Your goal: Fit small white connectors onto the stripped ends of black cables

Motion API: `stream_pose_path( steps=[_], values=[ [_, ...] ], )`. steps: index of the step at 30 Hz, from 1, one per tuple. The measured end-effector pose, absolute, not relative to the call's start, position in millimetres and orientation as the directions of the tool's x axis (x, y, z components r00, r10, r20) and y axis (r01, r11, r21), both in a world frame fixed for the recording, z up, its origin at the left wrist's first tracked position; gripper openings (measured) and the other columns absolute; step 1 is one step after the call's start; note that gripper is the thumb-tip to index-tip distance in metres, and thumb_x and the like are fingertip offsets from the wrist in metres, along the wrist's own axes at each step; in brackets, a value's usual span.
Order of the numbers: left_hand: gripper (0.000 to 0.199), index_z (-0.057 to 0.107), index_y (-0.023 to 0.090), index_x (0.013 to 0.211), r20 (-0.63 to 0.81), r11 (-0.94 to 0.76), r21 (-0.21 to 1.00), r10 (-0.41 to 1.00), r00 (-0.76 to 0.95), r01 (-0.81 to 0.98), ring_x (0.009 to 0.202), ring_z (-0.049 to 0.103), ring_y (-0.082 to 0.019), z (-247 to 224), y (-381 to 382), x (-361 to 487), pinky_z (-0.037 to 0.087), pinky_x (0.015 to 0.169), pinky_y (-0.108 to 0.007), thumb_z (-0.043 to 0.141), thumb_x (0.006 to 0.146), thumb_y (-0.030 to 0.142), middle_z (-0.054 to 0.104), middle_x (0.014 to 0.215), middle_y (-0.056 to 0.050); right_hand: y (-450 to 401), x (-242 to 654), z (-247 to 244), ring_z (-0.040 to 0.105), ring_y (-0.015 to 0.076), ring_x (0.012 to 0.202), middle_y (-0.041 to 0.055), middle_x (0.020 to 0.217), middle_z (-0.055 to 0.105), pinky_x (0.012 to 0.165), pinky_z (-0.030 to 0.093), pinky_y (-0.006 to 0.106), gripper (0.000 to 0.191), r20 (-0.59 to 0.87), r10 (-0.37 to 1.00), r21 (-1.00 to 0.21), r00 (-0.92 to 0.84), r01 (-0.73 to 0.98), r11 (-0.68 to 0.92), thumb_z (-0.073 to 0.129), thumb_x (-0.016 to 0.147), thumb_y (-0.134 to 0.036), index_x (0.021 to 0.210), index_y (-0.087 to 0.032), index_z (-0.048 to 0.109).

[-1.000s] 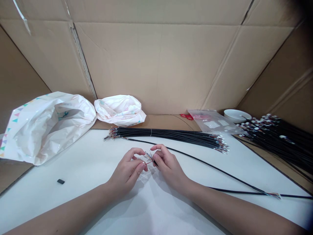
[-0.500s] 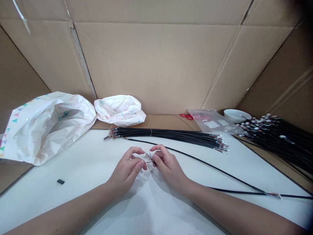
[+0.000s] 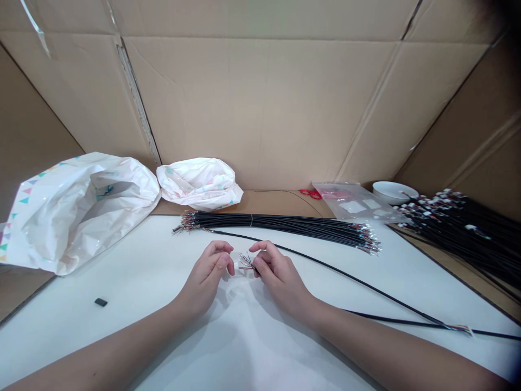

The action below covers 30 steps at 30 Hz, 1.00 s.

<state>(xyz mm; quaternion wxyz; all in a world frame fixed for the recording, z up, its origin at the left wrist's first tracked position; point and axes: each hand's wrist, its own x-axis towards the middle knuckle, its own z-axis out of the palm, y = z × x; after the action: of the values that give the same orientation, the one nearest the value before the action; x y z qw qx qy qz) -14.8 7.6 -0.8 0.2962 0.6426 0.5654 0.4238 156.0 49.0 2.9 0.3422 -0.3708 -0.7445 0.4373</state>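
Half a second ago my left hand (image 3: 208, 277) had its fingers on a reddish wire; now it sits farther left, clear of the splayed wires (image 3: 245, 260). My right hand (image 3: 279, 274) has hardly moved and pinches the black cable (image 3: 256, 269) between thumb and fingers, index finger raised, just above the middle of the white table (image 3: 150, 266). The wires fan from that pinch toward my left fingers, which curl with the thumb close against them; whether they hold anything, I can't tell. Beyond my hands lies a tied bundle (image 3: 268, 221). A loose cable (image 3: 345, 274) runs behind my right hand, and its frayed end crosses another cable (image 3: 399, 320), partly hidden by my forearm. A dark scrap (image 3: 101, 302) lies well to the left.
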Motion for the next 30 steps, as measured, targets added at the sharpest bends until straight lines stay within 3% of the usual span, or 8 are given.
stream_pose_path(
  steps=[7, 11, 15, 20, 24, 26, 28, 30],
  values=[
    [0.028, 0.049, 0.020, 0.080, 0.255, -0.198, 0.852, 0.965, -0.054, 0.484, 0.096, 0.046, -0.018, 1, 8, -15, 0.038, 0.083, -0.032, 0.031, 0.089, 0.039, 0.047, 0.102, -0.005, 51, 157, 0, 0.047, 0.0117, 0.060, -0.0009, 0.069, 0.053, 0.056, 0.034, 0.023, 0.018, 0.230, 0.834, -0.829, -0.502, 0.347, 0.438, 0.033, 0.087, -0.025, 0.101, -0.019, 0.043],
    [0.018, 0.044, 0.021, 0.095, 0.305, -0.212, 0.839, 0.946, -0.110, 0.502, 0.100, 0.045, -0.018, -1, 6, -13, 0.040, 0.083, -0.032, 0.036, 0.088, 0.035, 0.045, 0.107, -0.006, 52, 155, -7, 0.053, 0.0154, 0.074, 0.0043, 0.084, 0.058, 0.064, 0.039, 0.027, 0.023, 0.262, 0.750, -0.630, -0.608, 0.480, 0.610, 0.038, 0.084, -0.019, 0.106, -0.017, 0.044],
    [0.013, 0.045, 0.021, 0.096, 0.378, -0.262, 0.779, 0.921, -0.092, 0.569, 0.109, 0.041, -0.018, 2, 2, -11, 0.040, 0.086, -0.032, 0.042, 0.085, 0.027, 0.042, 0.113, -0.007, 60, 156, -18, 0.052, 0.0212, 0.093, 0.0087, 0.100, 0.059, 0.079, 0.038, 0.035, 0.027, 0.318, 0.672, -0.365, -0.668, 0.568, 0.737, 0.037, 0.082, -0.009, 0.105, -0.015, 0.050],
    [0.009, 0.051, 0.021, 0.089, 0.413, -0.243, 0.691, 0.906, -0.096, 0.680, 0.111, 0.042, -0.018, 36, -9, -15, 0.040, 0.089, -0.032, 0.045, 0.082, 0.020, 0.040, 0.116, -0.007, 77, 160, -33, 0.054, 0.0217, 0.085, 0.0077, 0.095, 0.060, 0.071, 0.038, 0.035, 0.027, 0.479, 0.628, -0.153, -0.614, 0.646, 0.748, 0.036, 0.082, -0.010, 0.102, -0.016, 0.053],
    [0.010, 0.054, 0.020, 0.083, 0.471, -0.240, 0.502, 0.882, -0.029, 0.831, 0.101, 0.049, -0.017, 71, -33, -50, 0.039, 0.089, -0.030, 0.043, 0.082, 0.020, 0.049, 0.104, -0.006, 76, 160, -36, 0.054, 0.0202, 0.081, 0.0068, 0.091, 0.060, 0.069, 0.036, 0.033, 0.028, 0.601, 0.502, -0.033, -0.622, 0.608, 0.793, 0.034, 0.081, -0.010, 0.100, -0.018, 0.054],
    [0.013, 0.054, 0.020, 0.084, 0.500, -0.138, 0.364, 0.864, -0.068, 0.921, 0.092, 0.052, -0.016, 86, -53, -85, 0.040, 0.083, -0.028, 0.041, 0.083, 0.023, 0.054, 0.097, -0.005, 71, 159, -34, 0.053, 0.0200, 0.082, 0.0065, 0.092, 0.060, 0.069, 0.036, 0.033, 0.029, 0.634, 0.441, 0.005, -0.635, 0.574, 0.819, 0.035, 0.080, -0.010, 0.101, -0.019, 0.053],
    [0.017, 0.055, 0.020, 0.087, 0.490, 0.142, 0.255, 0.834, -0.254, 0.957, 0.086, 0.055, -0.017, 100, -80, -129, 0.041, 0.075, -0.027, 0.041, 0.083, 0.028, 0.058, 0.094, -0.003, 65, 157, -32, 0.053, 0.0200, 0.084, 0.0062, 0.093, 0.059, 0.071, 0.036, 0.033, 0.029, 0.656, 0.390, 0.024, -0.646, 0.535, 0.845, 0.035, 0.080, -0.010, 0.102, -0.019, 0.053],
    [0.023, 0.056, 0.022, 0.094, 0.417, 0.466, 0.190, 0.759, -0.500, 0.864, 0.079, 0.057, -0.018, 115, -110, -175, 0.041, 0.068, -0.025, 0.040, 0.082, 0.034, 0.062, 0.090, -0.001, 61, 155, -31, 0.053, 0.0197, 0.086, 0.0058, 0.095, 0.059, 0.073, 0.036, 0.034, 0.029, 0.670, 0.350, 0.029, -0.655, 0.495, 0.869, 0.035, 0.081, -0.012, 0.102, -0.019, 0.053]
  ],
)
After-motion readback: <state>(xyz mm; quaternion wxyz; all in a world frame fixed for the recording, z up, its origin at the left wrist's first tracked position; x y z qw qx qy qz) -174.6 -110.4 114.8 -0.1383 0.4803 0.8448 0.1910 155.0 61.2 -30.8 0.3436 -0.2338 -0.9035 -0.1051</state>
